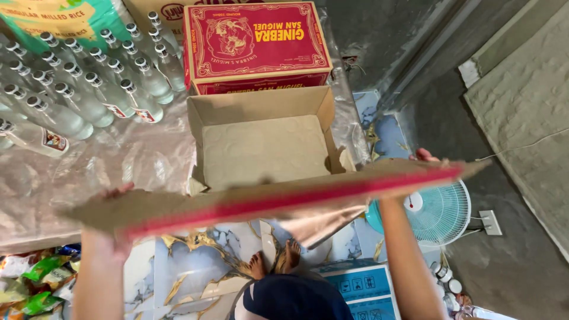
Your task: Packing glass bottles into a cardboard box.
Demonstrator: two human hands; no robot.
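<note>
A rough grey concrete floor runs down the right side of the view, with marble-patterned tiles (178, 266) near the bare feet (275, 261) at 6 o'clock, and a desk covered in shiny plastic sheeting (89, 166) fills the upper left. On the desk at 12 o'clock sits a closed red carton (255, 44), and directly below it an open, empty cardboard box (264, 145) stands with its mouth up. Rows of clear glass bottles (83, 77) with metal caps lie packed side by side at 10 o'clock, probably so they stay together within reach of the boxes. Across the middle of the view the person holds a flattened sheet of cardboard with a red edge (278, 198), seen almost edge-on and tilted slightly up to the right, just in front of the open box. The left hand (109, 204) at 8 o'clock and the right hand (424, 157) at 3 o'clock are each closed over an opposite end, fingers curled on the far side, a wide grip that seems to keep the long sheet flat and level. A small blue fan (438, 213) stands on the floor at 4 o'clock, and coloured snack packets (35, 275) lie at 8 o'clock.
</note>
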